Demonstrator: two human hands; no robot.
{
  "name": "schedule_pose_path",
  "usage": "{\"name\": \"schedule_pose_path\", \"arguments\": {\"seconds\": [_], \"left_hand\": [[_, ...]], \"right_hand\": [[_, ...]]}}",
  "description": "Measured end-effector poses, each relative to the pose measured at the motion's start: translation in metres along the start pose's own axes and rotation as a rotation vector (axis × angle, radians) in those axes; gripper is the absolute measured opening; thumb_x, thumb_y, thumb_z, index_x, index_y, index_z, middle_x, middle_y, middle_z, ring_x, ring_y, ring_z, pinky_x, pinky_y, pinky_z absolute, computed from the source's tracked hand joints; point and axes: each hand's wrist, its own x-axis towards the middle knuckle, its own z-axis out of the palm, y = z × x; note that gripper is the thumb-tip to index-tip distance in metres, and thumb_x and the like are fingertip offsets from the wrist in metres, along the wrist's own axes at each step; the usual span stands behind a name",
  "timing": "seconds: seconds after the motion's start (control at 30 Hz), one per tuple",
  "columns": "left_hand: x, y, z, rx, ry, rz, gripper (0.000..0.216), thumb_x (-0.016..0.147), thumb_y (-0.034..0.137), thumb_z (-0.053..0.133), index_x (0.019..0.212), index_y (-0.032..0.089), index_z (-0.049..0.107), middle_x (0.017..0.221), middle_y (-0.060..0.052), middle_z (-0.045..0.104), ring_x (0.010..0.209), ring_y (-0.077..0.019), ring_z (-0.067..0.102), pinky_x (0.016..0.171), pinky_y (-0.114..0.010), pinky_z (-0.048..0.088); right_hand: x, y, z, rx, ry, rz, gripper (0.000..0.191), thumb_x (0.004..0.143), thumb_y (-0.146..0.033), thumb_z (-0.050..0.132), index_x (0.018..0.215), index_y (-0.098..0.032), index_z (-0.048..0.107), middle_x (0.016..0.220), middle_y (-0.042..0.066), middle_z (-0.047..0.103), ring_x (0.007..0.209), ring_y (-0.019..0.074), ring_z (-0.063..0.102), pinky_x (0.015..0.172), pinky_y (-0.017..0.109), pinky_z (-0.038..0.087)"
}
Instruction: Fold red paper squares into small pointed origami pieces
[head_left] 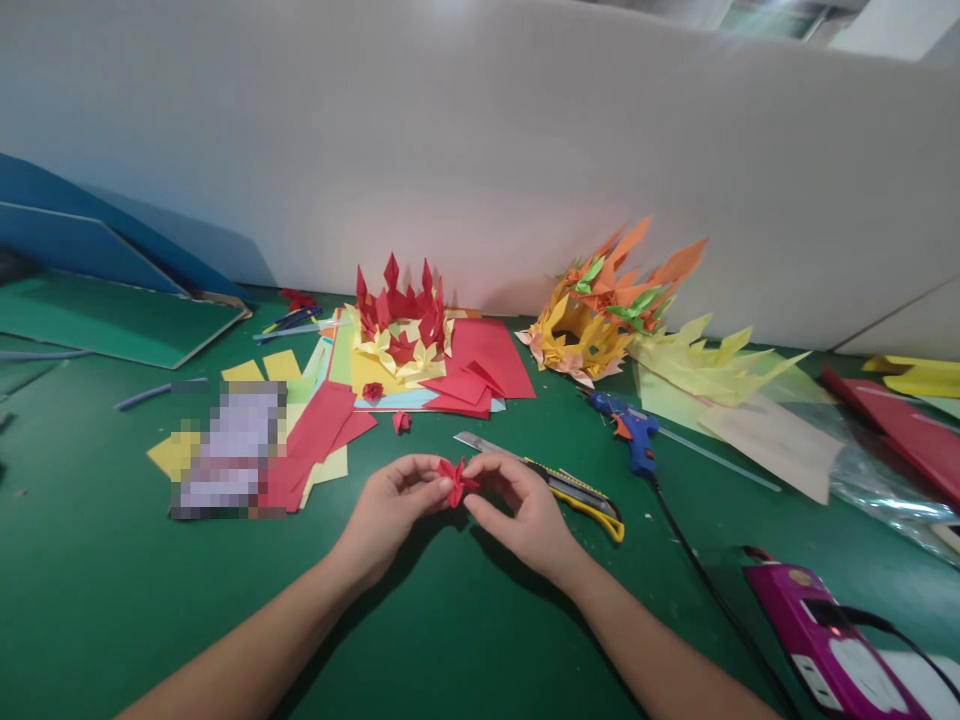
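A small red folded-paper flower [458, 483] with pointed petals is held up before me, over the green table. My left hand [401, 505] pinches its left side between thumb and fingers. From the other side, the curled fingers of my right hand [517, 505] are closed in on the right petals, with the thumb just below them. Behind my right hand lies a yellow-and-black utility knife [581, 492], blade out and pointing left. Two small red paper pieces, a bud [402, 423] and a rosette [373, 391], rest just beyond my hands.
A red-and-yellow paper crown [405, 325] stands on coloured sheets [495, 350]; an orange-and-yellow crown [574, 340] is to its right. A blue glue gun [634, 430] trails its cord toward a magenta power strip [832, 640]. Red paper strips [315, 440] lie left beside a pixelated object [232, 450].
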Motion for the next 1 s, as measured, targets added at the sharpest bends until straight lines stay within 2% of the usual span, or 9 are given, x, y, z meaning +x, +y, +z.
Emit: {"name": "schedule_pose_path", "arguments": {"seconds": [0.2,0.43,0.63,0.8,1.0], "left_hand": [[-0.0004,0.0003,0.0,0.009,-0.012,-0.007,0.03,0.052,0.03,0.082,0.07,0.015,0.065,0.063,0.001,0.067,0.06,-0.0114,0.06,0.067,-0.026,0.051],[-0.0024,0.0022,0.0024,0.091,0.015,0.053,0.028,0.054,0.031,0.08,0.071,0.016,0.064,0.061,0.002,0.065,0.058,-0.0114,0.059,0.063,-0.026,0.049],[-0.0013,-0.0005,0.0009,0.204,0.016,0.13,0.022,0.058,0.029,0.077,0.072,0.017,0.064,0.063,0.003,0.064,0.06,-0.0111,0.059,0.061,-0.024,0.048],[-0.0008,-0.0026,0.0003,0.221,0.031,0.175,0.022,0.059,0.028,0.076,0.073,0.018,0.063,0.065,0.003,0.064,0.062,-0.0116,0.06,0.062,-0.024,0.049],[-0.0017,-0.0014,0.0031,0.238,0.014,0.163,0.023,0.057,0.028,0.076,0.07,0.017,0.062,0.061,0.003,0.062,0.059,-0.0116,0.058,0.06,-0.025,0.048]], "right_hand": [[-0.0008,0.0024,0.0031,-0.16,0.044,-0.1,0.005,0.076,-0.016,0.059,0.076,-0.021,0.061,0.08,0.003,0.066,0.075,0.0167,0.063,0.072,0.031,0.052],[-0.0027,0.0004,0.0008,-0.089,0.052,-0.05,0.009,0.076,-0.022,0.064,0.084,-0.022,0.061,0.081,0.002,0.067,0.073,0.0163,0.064,0.071,0.03,0.054],[-0.0026,0.0,0.0011,-0.156,0.065,-0.065,0.002,0.078,-0.021,0.059,0.078,-0.021,0.062,0.076,0.002,0.067,0.07,0.0155,0.064,0.068,0.028,0.052],[-0.0016,0.002,0.003,-0.062,0.118,0.056,0.008,0.078,-0.027,0.058,0.078,-0.019,0.059,0.071,0.001,0.064,0.064,0.0145,0.062,0.062,0.026,0.051],[0.0002,0.0039,0.0034,0.078,0.102,0.181,0.016,0.076,-0.034,0.06,0.076,-0.018,0.059,0.064,0.0,0.062,0.057,0.0129,0.059,0.055,0.024,0.048]]}}
